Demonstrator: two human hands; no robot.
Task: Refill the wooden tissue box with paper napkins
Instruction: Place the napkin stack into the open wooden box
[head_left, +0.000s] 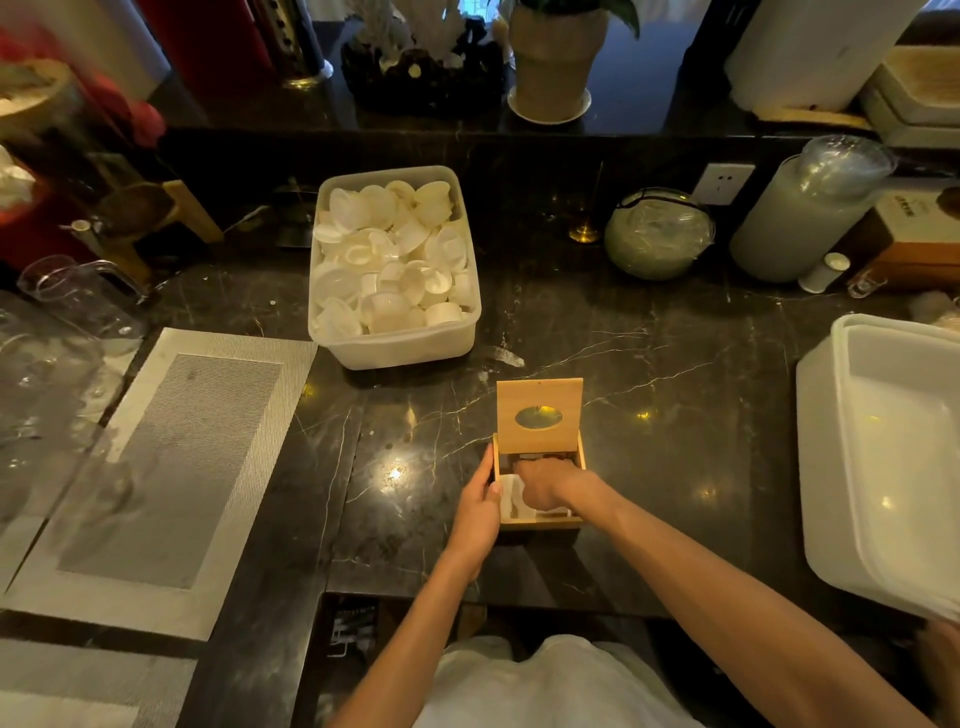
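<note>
Grey placemat (156, 467) is laid at far left on the dark marble counter (675, 415). Wooden tissue box (540, 522), lid (539, 400) raised, is gripped at its left wall by the left hand (475, 512). Right hand (540, 483) is pushed inside, fingers curled on white napkins (511, 496); actual grasp cannot be told. White tub (883, 457) at right.

The tissue box (538, 488) sits on the counter (675, 415) before me, lid (539, 413) tipped up behind it — my left grip (475, 506) at its left wall, my right grip (540, 483) inside on the napkins (511, 496). The tub of cups (393, 265) lies behind, leftward.
</note>
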